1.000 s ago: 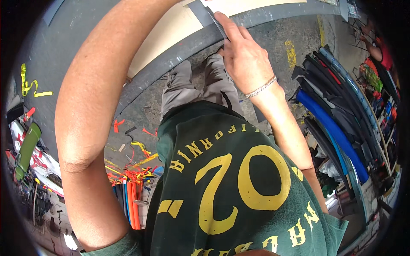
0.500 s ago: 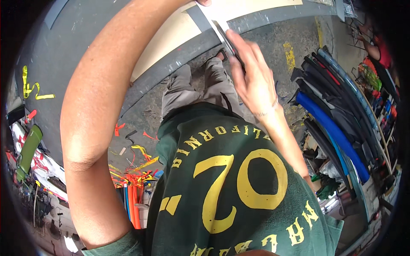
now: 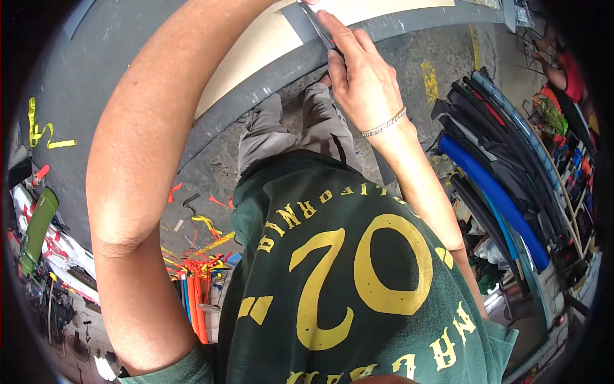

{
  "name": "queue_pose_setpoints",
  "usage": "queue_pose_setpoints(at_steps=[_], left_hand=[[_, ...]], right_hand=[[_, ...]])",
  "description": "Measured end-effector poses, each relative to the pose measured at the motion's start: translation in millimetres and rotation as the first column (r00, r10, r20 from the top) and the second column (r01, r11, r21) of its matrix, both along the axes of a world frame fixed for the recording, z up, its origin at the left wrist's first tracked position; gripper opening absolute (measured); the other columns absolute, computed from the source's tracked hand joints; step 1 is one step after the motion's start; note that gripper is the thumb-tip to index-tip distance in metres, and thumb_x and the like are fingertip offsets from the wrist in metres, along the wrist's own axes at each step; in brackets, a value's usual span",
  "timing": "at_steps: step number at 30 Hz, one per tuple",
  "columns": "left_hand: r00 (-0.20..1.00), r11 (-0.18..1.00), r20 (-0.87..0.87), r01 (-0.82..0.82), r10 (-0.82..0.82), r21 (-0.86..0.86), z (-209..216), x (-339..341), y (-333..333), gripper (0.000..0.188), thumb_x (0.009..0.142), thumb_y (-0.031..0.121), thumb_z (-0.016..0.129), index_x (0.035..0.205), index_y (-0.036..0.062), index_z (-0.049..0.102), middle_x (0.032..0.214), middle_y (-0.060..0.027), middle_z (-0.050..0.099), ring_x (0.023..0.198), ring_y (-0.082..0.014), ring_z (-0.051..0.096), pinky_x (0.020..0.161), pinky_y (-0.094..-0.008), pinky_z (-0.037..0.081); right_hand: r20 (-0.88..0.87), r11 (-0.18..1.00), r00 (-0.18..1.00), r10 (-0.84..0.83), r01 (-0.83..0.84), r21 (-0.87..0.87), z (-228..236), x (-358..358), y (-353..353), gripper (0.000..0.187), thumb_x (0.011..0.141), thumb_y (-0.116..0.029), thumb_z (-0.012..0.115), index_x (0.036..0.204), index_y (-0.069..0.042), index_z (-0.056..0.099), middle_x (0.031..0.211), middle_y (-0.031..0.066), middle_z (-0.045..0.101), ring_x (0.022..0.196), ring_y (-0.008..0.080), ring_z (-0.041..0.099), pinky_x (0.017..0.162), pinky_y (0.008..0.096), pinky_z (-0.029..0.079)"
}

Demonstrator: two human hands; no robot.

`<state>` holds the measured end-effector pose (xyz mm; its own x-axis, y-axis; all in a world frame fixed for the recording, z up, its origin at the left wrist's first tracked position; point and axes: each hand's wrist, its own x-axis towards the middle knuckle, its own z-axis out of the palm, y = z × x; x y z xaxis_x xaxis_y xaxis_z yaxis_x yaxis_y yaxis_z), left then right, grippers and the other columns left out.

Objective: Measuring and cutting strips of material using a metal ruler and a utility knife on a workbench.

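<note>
My right hand (image 3: 366, 80) is closed around a slim knife-like tool (image 3: 322, 31) with a silvery blade and a dark handle; its exact kind is hard to make out. The blade points up and left, over the edge of the dark grey table (image 3: 240, 105). Cream-coloured sheets (image 3: 256, 54) lie flat on that table on both sides of the tool. My left forearm (image 3: 153, 109) reaches across to the top edge of the picture. Only a sliver of a fingertip of my left hand (image 3: 310, 1) shows there, near the blade's tip; the rest is cut off.
Long rolls of dark material (image 3: 505, 147) and a blue roll (image 3: 495, 201) lie at my right. A person in red (image 3: 568, 77) is at far right. A yellow strap (image 3: 46, 136) rests on the grey surface at left. Orange strips (image 3: 198, 304) hang behind me.
My right hand has moved up and slightly left with the tool, farther over the table edge. The fingertip of my left hand has slipped nearly out of the picture.
</note>
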<state>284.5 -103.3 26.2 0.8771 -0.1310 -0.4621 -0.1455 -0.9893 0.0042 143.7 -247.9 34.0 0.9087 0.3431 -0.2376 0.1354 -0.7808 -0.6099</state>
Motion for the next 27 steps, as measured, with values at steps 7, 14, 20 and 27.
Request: queue_pose_setpoints(at_steps=[7,14,20,27], left_hand=[[0.998,0.998,0.008,-0.064,0.064,0.026,-11,3,-1,0.1,0.066,0.026,0.097,0.144,-0.0085,0.044,0.141,-0.0347,0.049,0.127,-0.0493,0.057,0.104,-0.0519,0.052],[0.999,0.999,-0.021,-0.041,0.041,-0.027,-2,8,13,0.1,0.068,0.028,0.096,0.144,-0.0099,0.043,0.141,-0.0355,0.05,0.127,-0.0498,0.057,0.104,-0.0518,0.052],[0.995,0.995,-0.029,0.096,-0.094,0.043,-4,3,1,0.1,0.067,0.033,0.095,0.14,-0.0139,0.044,0.134,-0.0386,0.054,0.123,-0.0501,0.059,0.101,-0.0498,0.054],[0.998,0.998,0.007,0.056,-0.056,0.023,-6,1,1,0.101,0.066,0.032,0.096,0.14,-0.0124,0.044,0.134,-0.0381,0.054,0.124,-0.0497,0.059,0.101,-0.0496,0.054]], right_hand=[[-0.11,0.983,0.991,0.077,-0.094,-0.158,7,10,3,0.057,0.097,-0.006,0.05,0.153,-0.008,0.038,0.115,0.0299,0.06,0.091,0.0515,0.065,0.081,0.0558,0.054],[-0.176,0.974,0.982,0.076,-0.111,-0.199,11,9,-2,0.058,0.096,-0.005,0.051,0.153,-0.01,0.04,0.114,0.0279,0.059,0.091,0.0508,0.065,0.078,0.0559,0.054],[-0.08,0.977,0.995,0.055,-0.071,-0.202,2,-28,-26,0.062,0.097,-0.004,0.054,0.154,-0.024,0.04,0.116,0.02,0.064,0.102,0.0444,0.066,0.087,0.0527,0.056],[-0.033,0.998,0.999,-0.013,0.015,0.062,10,-43,-41,0.054,0.097,-0.004,0.057,0.149,-0.018,0.049,0.12,0.0196,0.064,0.105,0.0418,0.065,0.088,0.0465,0.054]])
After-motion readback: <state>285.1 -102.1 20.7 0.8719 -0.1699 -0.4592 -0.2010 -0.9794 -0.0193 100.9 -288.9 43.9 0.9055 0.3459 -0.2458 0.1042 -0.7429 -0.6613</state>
